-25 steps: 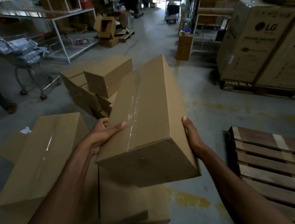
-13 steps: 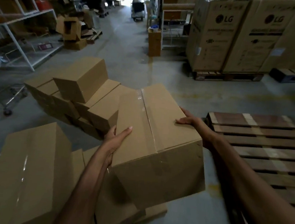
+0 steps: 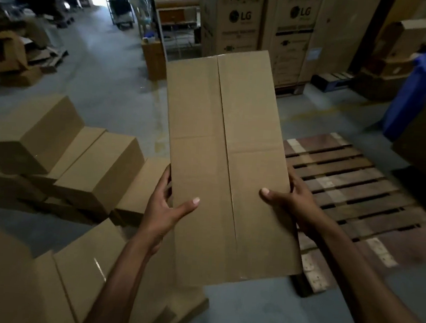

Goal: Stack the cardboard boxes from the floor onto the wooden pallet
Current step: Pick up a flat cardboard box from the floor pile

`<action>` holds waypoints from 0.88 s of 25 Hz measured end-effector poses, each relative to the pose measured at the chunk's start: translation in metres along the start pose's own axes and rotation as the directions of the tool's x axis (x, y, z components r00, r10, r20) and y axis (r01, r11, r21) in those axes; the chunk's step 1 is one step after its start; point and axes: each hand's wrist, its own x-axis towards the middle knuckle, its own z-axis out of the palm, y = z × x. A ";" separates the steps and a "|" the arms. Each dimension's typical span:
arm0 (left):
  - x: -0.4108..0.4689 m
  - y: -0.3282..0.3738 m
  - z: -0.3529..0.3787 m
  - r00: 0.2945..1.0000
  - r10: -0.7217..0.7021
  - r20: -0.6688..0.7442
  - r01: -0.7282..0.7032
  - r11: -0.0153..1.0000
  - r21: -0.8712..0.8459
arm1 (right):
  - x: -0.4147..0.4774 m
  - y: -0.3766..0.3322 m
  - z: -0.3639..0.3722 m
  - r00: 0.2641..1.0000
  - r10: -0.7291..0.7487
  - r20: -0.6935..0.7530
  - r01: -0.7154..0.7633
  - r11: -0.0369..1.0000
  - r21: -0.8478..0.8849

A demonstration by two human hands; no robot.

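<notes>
From the head camera, the person holds one long cardboard box up off the floor, its broad face with the centre seam turned towards them. The left hand grasps its left edge, thumb laid across the face and fingers wrapped behind. The right hand grasps the right edge the same way, thumb on the face.

The box hangs between the heap of boxes on the floor to the left and the wooden pallet to the right, covering the pallet's left edge from sight. The pallet's slats in view are bare. More boxes lie by the left forearm. Tall LG cartons stand at the back, and a blue object is at the right.
</notes>
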 end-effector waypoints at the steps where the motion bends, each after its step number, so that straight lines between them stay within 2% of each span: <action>1: 0.002 0.000 0.018 0.999 0.029 0.021 -0.029 1.000 0.008 | -0.005 0.000 -0.020 1.000 -0.013 -0.015 0.012 0.999 -0.040; 5: 0.018 0.011 0.104 0.994 0.091 0.055 -0.093 0.995 0.041 | -0.019 0.008 -0.103 0.997 -0.033 -0.071 0.023 0.989 -0.148; 8: 0.041 0.024 0.166 0.991 0.124 0.043 -0.128 0.988 0.087 | -0.017 0.004 -0.159 0.998 -0.022 -0.065 0.011 0.986 -0.168; 11: 0.072 0.035 0.214 0.991 0.131 0.037 -0.134 0.987 0.094 | 0.004 -0.002 -0.200 0.992 0.010 -0.125 -0.027 0.990 -0.137; 17: 0.159 0.028 0.273 0.997 0.045 -0.067 -0.043 0.998 0.040 | 0.108 -0.003 -0.258 0.978 0.128 -0.165 -0.135 0.990 -0.033; 22: 0.290 -0.003 0.291 0.982 -0.053 -0.181 0.069 0.994 0.083 | 0.245 0.022 -0.289 0.966 0.210 -0.150 -0.219 0.975 -0.046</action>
